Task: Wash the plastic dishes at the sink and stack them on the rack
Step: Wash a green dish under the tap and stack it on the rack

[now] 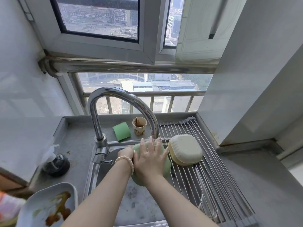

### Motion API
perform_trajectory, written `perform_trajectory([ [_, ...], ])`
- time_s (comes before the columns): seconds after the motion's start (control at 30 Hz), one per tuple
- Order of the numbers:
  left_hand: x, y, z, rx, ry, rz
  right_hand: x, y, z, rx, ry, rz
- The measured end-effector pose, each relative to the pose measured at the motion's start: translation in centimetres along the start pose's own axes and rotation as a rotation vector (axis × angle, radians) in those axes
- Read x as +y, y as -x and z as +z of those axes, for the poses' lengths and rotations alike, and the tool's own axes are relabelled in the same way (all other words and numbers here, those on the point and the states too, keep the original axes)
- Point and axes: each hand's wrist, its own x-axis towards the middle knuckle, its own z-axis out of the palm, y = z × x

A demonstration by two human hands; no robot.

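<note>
At the near left corner of the steel surface (77, 141) sits a white tray (49, 205) smeared with brown sauce — unwashed. Beyond it lie a dark rounded object (57, 164), the tap (114, 102), a green sponge (121, 131) and a stained paper cup (139, 127).

Over the sink (139, 202), the green plastic dish (166, 164) is held under the spout. The left hand (126, 153) has its grip clamped on the dish's left rim; the right hand (150, 156) lies flat on it, fingers straight and spread. Whether water runs cannot be told.

Judgement: the dish is light, stiff and likely slippery when wet. It is best held by the rim, thumb and fingers on opposite faces.

To the right, the roll-up rack (205, 169) spans the sink edge. A cream dish (185, 149) rests inverted on it, just beside the green one. Open rods remain nearer the camera — adequate room for stacking. The wall corner at far right and the spout overhead limit lift-out; a low sideways transfer appears safest.
</note>
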Motion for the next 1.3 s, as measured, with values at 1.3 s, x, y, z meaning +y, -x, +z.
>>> perform_trajectory([
  [1.3, -6.9, 6.3, 2.3, 0.183, -1.099, 0.907, 7.1, -4.0, 0.8, -0.074, -0.778, 0.619],
])
